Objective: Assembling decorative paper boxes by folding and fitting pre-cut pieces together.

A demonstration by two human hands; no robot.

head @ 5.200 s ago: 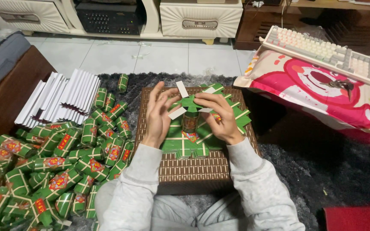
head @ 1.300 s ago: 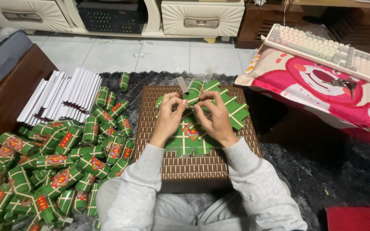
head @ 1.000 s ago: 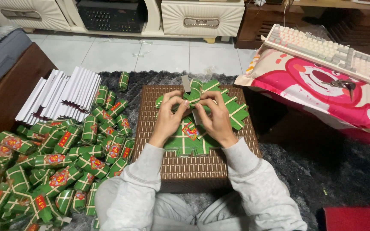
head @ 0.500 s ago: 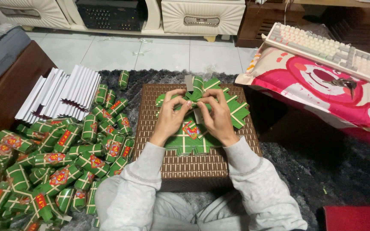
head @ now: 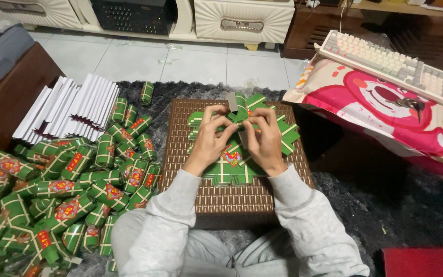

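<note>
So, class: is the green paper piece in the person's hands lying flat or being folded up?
Folded up. Both hands, left and right, pinch the green piece into a raised shape above the flat green sheets on the woven stand.

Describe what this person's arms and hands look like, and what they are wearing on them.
Both arms are covered by loose, light grey long sleeves of soft knit fabric, ending in ribbed cuffs at the wrists. The left hand and right hand are bare: no gloves, and no rings or watch that I can make out.
</note>
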